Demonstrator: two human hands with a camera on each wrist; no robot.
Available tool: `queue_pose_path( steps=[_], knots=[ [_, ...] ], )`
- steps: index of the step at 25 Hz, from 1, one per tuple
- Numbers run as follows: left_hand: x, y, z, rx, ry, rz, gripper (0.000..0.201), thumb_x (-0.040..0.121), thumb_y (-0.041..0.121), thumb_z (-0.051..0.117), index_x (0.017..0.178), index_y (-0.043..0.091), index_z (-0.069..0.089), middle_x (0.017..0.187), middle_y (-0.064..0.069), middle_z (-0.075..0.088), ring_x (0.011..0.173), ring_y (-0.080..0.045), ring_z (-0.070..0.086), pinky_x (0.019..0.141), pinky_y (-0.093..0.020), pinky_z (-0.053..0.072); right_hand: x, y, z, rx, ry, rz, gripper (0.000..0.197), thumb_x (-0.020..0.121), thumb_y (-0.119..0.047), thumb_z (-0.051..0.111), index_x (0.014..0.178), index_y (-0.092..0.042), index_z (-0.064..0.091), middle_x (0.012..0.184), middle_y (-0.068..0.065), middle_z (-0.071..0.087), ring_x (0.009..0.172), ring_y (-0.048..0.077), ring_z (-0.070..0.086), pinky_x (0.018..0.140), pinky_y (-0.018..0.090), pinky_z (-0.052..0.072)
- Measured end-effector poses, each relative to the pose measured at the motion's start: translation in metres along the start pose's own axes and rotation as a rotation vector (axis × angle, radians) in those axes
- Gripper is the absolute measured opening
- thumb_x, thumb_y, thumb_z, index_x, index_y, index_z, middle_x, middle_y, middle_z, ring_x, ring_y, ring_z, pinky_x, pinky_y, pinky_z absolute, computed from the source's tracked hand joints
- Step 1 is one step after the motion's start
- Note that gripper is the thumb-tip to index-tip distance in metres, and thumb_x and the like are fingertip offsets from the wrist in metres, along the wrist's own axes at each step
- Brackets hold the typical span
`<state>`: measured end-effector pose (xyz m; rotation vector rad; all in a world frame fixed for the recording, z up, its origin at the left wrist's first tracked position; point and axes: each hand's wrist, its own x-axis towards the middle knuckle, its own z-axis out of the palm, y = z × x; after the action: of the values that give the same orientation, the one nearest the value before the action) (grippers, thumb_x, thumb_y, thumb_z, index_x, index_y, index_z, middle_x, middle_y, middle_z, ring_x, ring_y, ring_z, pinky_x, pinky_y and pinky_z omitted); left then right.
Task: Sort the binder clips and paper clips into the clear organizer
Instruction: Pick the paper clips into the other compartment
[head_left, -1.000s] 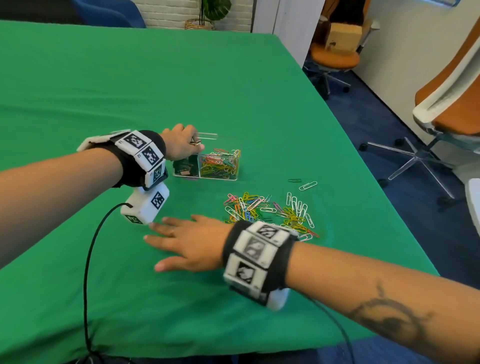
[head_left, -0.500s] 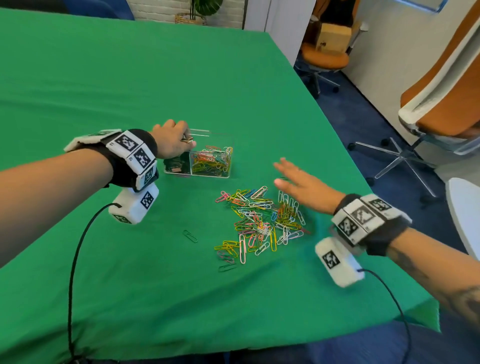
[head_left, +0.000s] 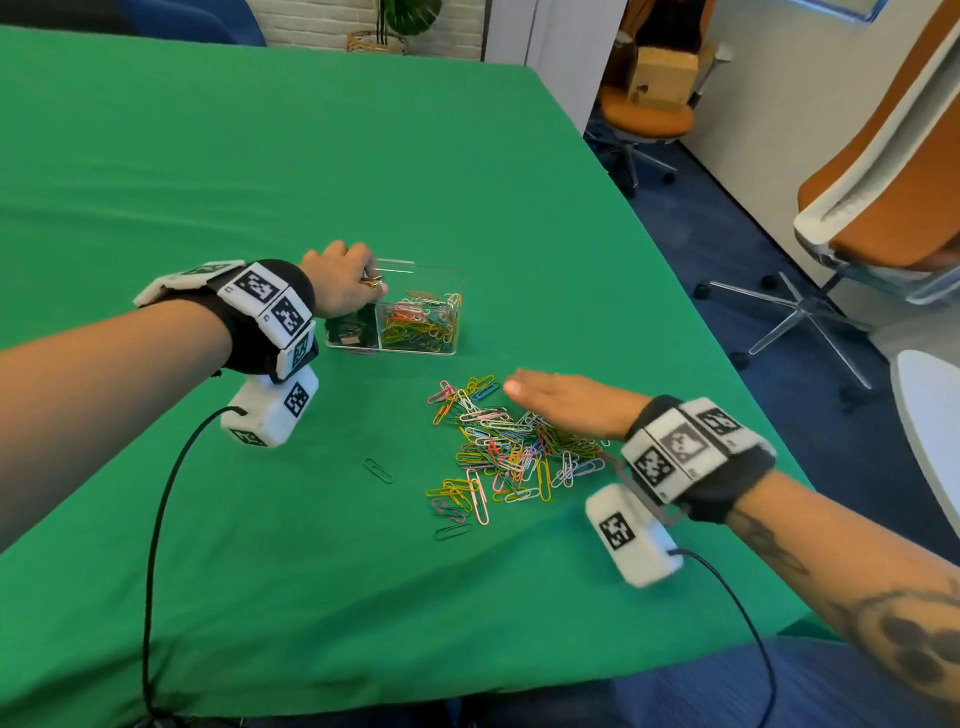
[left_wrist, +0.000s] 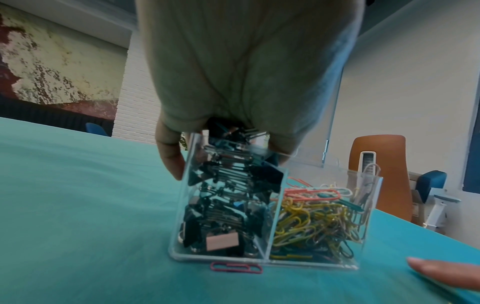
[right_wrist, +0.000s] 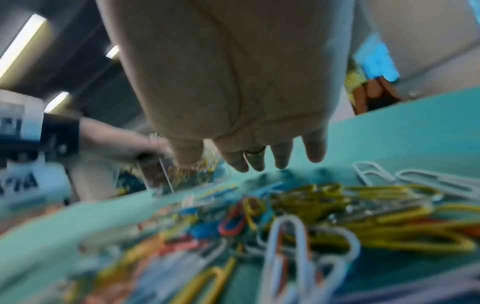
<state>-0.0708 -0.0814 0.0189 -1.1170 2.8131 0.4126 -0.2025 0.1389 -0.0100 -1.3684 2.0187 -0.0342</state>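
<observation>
While left hand (head_left: 340, 280) grips the clear organizer (head_left: 415, 343), right hand (head_left: 561, 402) flat over wiry paper clips (head_left: 509, 452).

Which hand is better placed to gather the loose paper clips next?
Right. The right hand lies flat and free at the far edge of the paper clip pile, holding nothing. The left hand is busy, its grip on the clear organizer steadying it, and it is farther from the pile.
</observation>
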Motion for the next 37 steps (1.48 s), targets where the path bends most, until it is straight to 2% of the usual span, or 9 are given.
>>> queue_pose_path(
  steps=[4, 10, 16, 19, 24, 26, 29, 33, 37],
  knots=[
    [-0.003, 0.003, -0.002, 0.004, 0.011, -0.006, 0.039, 0.095, 0.031, 0.041, 0.122, 0.003, 0.041, 0.125, -0.023, 0.045, 0.117, -0.034, 0.044, 0.101, -0.039, 0.035, 0.035, -0.016, 0.013, -0.224, -0.015, -0.018, 0.068, 0.096, -0.051, 0.026, 0.15, -0.016, 0.004, 0.159, 0.004, -0.008, 0.147, 0.025, -0.007, 0.12, 0.048, 0.008],
    [-0.001, 0.0, -0.001, -0.01, 0.003, -0.007, 0.038, 0.095, 0.032, 0.042, 0.122, 0.005, 0.041, 0.125, -0.021, 0.045, 0.116, -0.033, 0.045, 0.1, -0.037, 0.035, 0.01, -0.004, -0.004, -0.141, -0.077, -0.194, 0.062, 0.095, -0.04, 0.044, 0.148, -0.019, 0.022, 0.159, -0.002, 0.008, 0.147, 0.015, 0.007, 0.119, 0.03, 0.006],
    [-0.002, -0.001, 0.001, -0.011, 0.017, -0.014, 0.038, 0.094, 0.031, 0.044, 0.122, 0.005, 0.042, 0.124, -0.021, 0.045, 0.115, -0.033, 0.046, 0.099, -0.037, 0.036, 0.014, -0.086, 0.054, -0.529, -0.027, -0.438, 0.067, 0.095, -0.048, 0.033, 0.149, -0.018, 0.009, 0.16, -0.002, 0.001, 0.148, 0.019, -0.001, 0.118, 0.049, 0.007],
    [0.0, -0.001, 0.002, -0.02, 0.022, -0.007, 0.038, 0.094, 0.031, 0.043, 0.121, 0.004, 0.041, 0.124, -0.021, 0.045, 0.114, -0.033, 0.046, 0.1, -0.037, 0.036, 0.015, -0.083, 0.065, -0.61, -0.069, -0.358, 0.068, 0.095, -0.052, 0.027, 0.15, -0.017, 0.006, 0.16, -0.003, -0.003, 0.148, 0.019, -0.004, 0.117, 0.051, 0.004],
    [0.003, -0.005, 0.004, -0.02, 0.041, 0.011, 0.036, 0.095, 0.032, 0.042, 0.12, 0.005, 0.042, 0.122, -0.021, 0.046, 0.112, -0.034, 0.047, 0.099, -0.037, 0.037, -0.013, -0.009, 0.026, -0.147, 0.149, -0.338, 0.055, 0.092, -0.046, 0.045, 0.137, -0.015, 0.044, 0.159, 0.003, 0.007, 0.148, 0.016, 0.006, 0.121, 0.036, 0.013],
    [0.004, -0.005, 0.005, -0.011, 0.046, 0.016, 0.036, 0.095, 0.032, 0.043, 0.119, 0.006, 0.042, 0.122, -0.021, 0.046, 0.112, -0.035, 0.047, 0.098, -0.038, 0.038, -0.015, 0.021, 0.02, -0.05, 0.188, -0.231, 0.081, 0.081, -0.055, 0.056, 0.147, -0.022, 0.023, 0.159, 0.004, -0.002, 0.148, 0.016, 0.002, 0.121, 0.037, 0.01],
    [0.005, -0.005, 0.006, 0.0, 0.04, 0.004, 0.036, 0.094, 0.032, 0.043, 0.119, 0.007, 0.042, 0.123, -0.021, 0.045, 0.113, -0.036, 0.046, 0.099, -0.04, 0.038, -0.007, 0.034, 0.03, -0.365, 0.033, -0.2, 0.133, 0.044, -0.089, 0.052, 0.147, -0.032, -0.011, 0.158, 0.005, -0.016, 0.147, 0.019, -0.007, 0.118, 0.049, 0.005],
    [0.005, -0.002, 0.003, 0.026, 0.007, -0.001, 0.037, 0.095, 0.033, 0.041, 0.122, 0.007, 0.041, 0.124, -0.021, 0.045, 0.113, -0.036, 0.047, 0.1, -0.04, 0.038, 0.009, 0.02, 0.033, -0.594, 0.122, -0.331, 0.123, 0.048, -0.089, 0.045, 0.148, -0.032, 0.001, 0.156, 0.006, 0.013, 0.141, 0.024, 0.018, 0.111, 0.042, 0.026],
    [0.002, 0.0, 0.0, 0.022, -0.007, -0.024, 0.038, 0.095, 0.033, 0.041, 0.123, 0.007, 0.04, 0.124, -0.021, 0.044, 0.114, -0.036, 0.046, 0.099, -0.04, 0.038, 0.011, 0.022, 0.028, -0.465, 0.169, -0.368, 0.084, 0.073, -0.069, 0.052, 0.143, -0.027, 0.032, 0.132, 0.01, 0.039, 0.119, 0.024, 0.038, 0.096, 0.037, 0.042]
  ],
)
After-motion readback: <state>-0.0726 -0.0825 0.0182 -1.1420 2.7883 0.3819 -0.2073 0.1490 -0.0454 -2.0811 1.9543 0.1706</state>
